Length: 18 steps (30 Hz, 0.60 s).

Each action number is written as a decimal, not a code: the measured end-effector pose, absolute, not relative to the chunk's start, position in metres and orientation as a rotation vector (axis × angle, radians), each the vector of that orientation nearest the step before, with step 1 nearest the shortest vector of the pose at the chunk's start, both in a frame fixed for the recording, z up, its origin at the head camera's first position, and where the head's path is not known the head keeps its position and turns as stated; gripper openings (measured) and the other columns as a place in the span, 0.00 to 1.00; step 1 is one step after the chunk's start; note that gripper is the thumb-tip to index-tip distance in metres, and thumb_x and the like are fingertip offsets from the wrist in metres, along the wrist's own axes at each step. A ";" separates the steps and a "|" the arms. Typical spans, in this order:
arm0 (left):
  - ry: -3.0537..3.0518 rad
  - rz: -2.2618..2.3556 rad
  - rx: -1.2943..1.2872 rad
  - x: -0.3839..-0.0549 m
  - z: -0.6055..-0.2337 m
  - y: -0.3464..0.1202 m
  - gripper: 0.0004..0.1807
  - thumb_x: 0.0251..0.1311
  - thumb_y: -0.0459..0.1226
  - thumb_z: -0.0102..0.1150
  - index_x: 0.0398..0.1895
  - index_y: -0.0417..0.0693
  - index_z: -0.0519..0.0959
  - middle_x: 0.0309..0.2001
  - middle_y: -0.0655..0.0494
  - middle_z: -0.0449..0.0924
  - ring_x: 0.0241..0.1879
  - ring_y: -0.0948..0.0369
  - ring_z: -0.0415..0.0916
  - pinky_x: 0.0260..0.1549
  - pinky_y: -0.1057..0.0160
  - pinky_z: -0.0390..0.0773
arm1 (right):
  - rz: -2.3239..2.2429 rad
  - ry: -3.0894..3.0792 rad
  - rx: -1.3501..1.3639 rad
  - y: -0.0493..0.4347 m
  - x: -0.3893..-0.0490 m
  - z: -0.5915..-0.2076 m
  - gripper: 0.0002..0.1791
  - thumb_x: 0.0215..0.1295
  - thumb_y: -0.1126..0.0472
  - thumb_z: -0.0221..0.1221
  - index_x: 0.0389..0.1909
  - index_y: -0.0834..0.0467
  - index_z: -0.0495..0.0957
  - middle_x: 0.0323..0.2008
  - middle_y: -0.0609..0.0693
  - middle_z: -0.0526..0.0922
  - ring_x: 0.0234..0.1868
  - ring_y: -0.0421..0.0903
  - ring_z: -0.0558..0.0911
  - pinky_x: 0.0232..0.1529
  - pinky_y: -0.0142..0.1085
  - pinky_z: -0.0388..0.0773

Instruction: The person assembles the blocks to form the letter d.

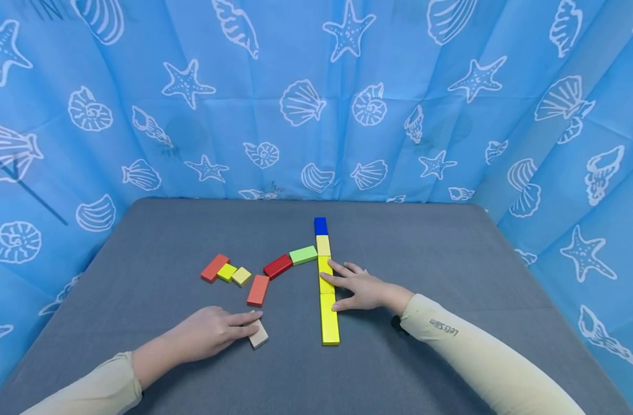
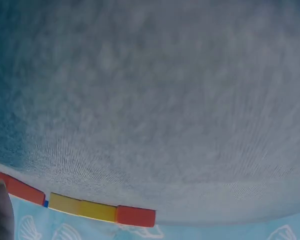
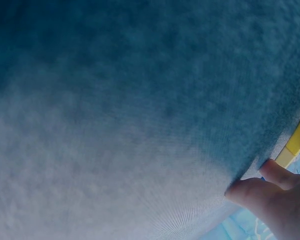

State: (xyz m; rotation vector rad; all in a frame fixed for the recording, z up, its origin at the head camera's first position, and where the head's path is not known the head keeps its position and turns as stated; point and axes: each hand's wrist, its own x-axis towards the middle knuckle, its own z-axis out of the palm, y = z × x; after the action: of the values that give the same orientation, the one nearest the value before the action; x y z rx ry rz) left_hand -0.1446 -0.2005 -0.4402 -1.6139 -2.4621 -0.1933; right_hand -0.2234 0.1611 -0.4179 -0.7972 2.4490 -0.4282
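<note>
In the head view my left hand (image 1: pixel 207 331) lays its straight index and middle fingers on a beige block (image 1: pixel 259 335), just below an orange block (image 1: pixel 257 290). Its thumb is hidden. My right hand (image 1: pixel 365 288) rests spread fingers on the upper long yellow block (image 1: pixel 326 274), its thumb touching the right side of the lower yellow block (image 1: pixel 329 320). Above these, a pale yellow block (image 1: pixel 323 245) and a blue block (image 1: pixel 320 226) continue the straight column. From the column's left side, a light green block (image 1: pixel 303 255) and a red block (image 1: pixel 278 266) slope down toward the orange one.
Farther left lie another orange block (image 1: pixel 215 268), a small yellow block (image 1: pixel 226 272) and a small pale block (image 1: pixel 241 276), joined in a slanted group. Everything lies on a grey cloth-covered table (image 1: pixel 425 248). A blue shell-patterned curtain (image 1: pixel 264 127) surrounds its back and sides.
</note>
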 end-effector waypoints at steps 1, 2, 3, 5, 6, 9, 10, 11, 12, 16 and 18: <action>-2.476 -0.202 -1.632 -0.146 -0.440 -0.200 0.26 0.53 0.32 0.70 0.59 0.51 0.80 0.60 0.55 0.77 0.17 0.71 0.65 0.20 0.75 0.65 | -0.426 2.450 -0.793 0.162 -0.223 -0.418 0.40 0.65 0.44 0.60 0.75 0.45 0.56 0.78 0.48 0.41 0.74 0.63 0.44 0.64 0.67 0.49; -2.507 -0.208 -1.652 -0.147 -0.440 -0.199 0.27 0.54 0.32 0.68 0.60 0.51 0.79 0.62 0.56 0.75 0.15 0.71 0.61 0.19 0.76 0.62 | -0.424 2.452 -0.791 0.162 -0.223 -0.418 0.40 0.65 0.44 0.60 0.75 0.45 0.56 0.78 0.48 0.41 0.74 0.63 0.44 0.64 0.67 0.50; -2.544 -0.210 -1.670 -0.148 -0.440 -0.198 0.28 0.56 0.32 0.67 0.62 0.52 0.77 0.63 0.58 0.74 0.15 0.71 0.59 0.19 0.77 0.61 | -0.423 2.456 -0.790 0.162 -0.224 -0.418 0.40 0.65 0.44 0.60 0.75 0.45 0.56 0.78 0.48 0.41 0.74 0.63 0.44 0.63 0.67 0.50; -2.622 -0.188 -1.698 -0.152 -0.438 -0.197 0.29 0.60 0.33 0.64 0.66 0.54 0.74 0.67 0.60 0.70 0.13 0.71 0.54 0.18 0.78 0.57 | -0.424 2.460 -0.787 0.162 -0.223 -0.418 0.40 0.65 0.44 0.60 0.75 0.45 0.56 0.78 0.47 0.41 0.74 0.63 0.45 0.63 0.67 0.51; -2.651 -0.165 -1.705 -0.153 -0.437 -0.196 0.29 0.61 0.33 0.63 0.67 0.55 0.73 0.68 0.60 0.68 0.13 0.70 0.52 0.17 0.77 0.56 | -0.420 2.462 -0.788 0.162 -0.223 -0.418 0.40 0.65 0.44 0.60 0.75 0.45 0.56 0.78 0.47 0.41 0.74 0.63 0.45 0.63 0.67 0.51; -2.636 -0.098 -1.717 -0.155 -0.435 -0.197 0.30 0.60 0.33 0.64 0.67 0.56 0.73 0.68 0.58 0.67 0.15 0.71 0.57 0.19 0.77 0.61 | -0.420 2.464 -0.800 0.162 -0.223 -0.419 0.40 0.65 0.43 0.60 0.75 0.45 0.56 0.78 0.47 0.41 0.74 0.63 0.45 0.63 0.67 0.51; -2.599 -0.084 -1.723 -0.155 -0.435 -0.198 0.29 0.59 0.33 0.65 0.65 0.54 0.74 0.67 0.56 0.69 0.16 0.71 0.62 0.20 0.76 0.64 | -0.418 2.463 -0.803 0.162 -0.223 -0.419 0.40 0.65 0.43 0.60 0.75 0.45 0.56 0.78 0.47 0.42 0.74 0.63 0.45 0.63 0.67 0.51; -2.558 -0.073 -1.728 -0.155 -0.435 -0.199 0.29 0.58 0.33 0.66 0.64 0.53 0.75 0.65 0.54 0.70 0.18 0.71 0.66 0.22 0.76 0.67 | -0.415 2.463 -0.807 0.161 -0.223 -0.419 0.40 0.65 0.43 0.60 0.75 0.45 0.56 0.78 0.47 0.41 0.74 0.63 0.45 0.63 0.67 0.51; -2.514 -0.067 -1.736 -0.155 -0.436 -0.200 0.28 0.56 0.32 0.67 0.63 0.51 0.76 0.64 0.53 0.72 0.21 0.70 0.70 0.23 0.75 0.69 | -0.414 2.463 -0.808 0.161 -0.222 -0.419 0.40 0.65 0.43 0.60 0.75 0.45 0.56 0.78 0.47 0.41 0.74 0.63 0.45 0.63 0.67 0.52; -2.400 -0.097 -1.757 -0.154 -0.439 -0.203 0.26 0.56 0.32 0.68 0.60 0.46 0.78 0.61 0.52 0.75 0.27 0.68 0.77 0.27 0.74 0.73 | -0.418 2.462 -0.804 0.160 -0.222 -0.419 0.40 0.65 0.43 0.60 0.75 0.45 0.56 0.78 0.48 0.42 0.74 0.63 0.45 0.63 0.67 0.52; -2.390 -0.120 -1.761 -0.156 -0.439 -0.204 0.26 0.56 0.32 0.67 0.60 0.46 0.78 0.62 0.54 0.74 0.25 0.69 0.75 0.26 0.76 0.72 | -0.422 2.461 -0.801 0.160 -0.223 -0.419 0.40 0.65 0.43 0.60 0.75 0.45 0.56 0.78 0.48 0.42 0.74 0.63 0.45 0.63 0.67 0.52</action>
State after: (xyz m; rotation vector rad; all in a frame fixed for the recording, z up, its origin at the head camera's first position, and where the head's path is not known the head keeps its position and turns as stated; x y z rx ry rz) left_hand -0.1557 -0.2035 -0.4389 -1.7609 -2.3902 -0.1200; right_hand -0.2226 0.1602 -0.4191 -0.8005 2.4609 -0.4220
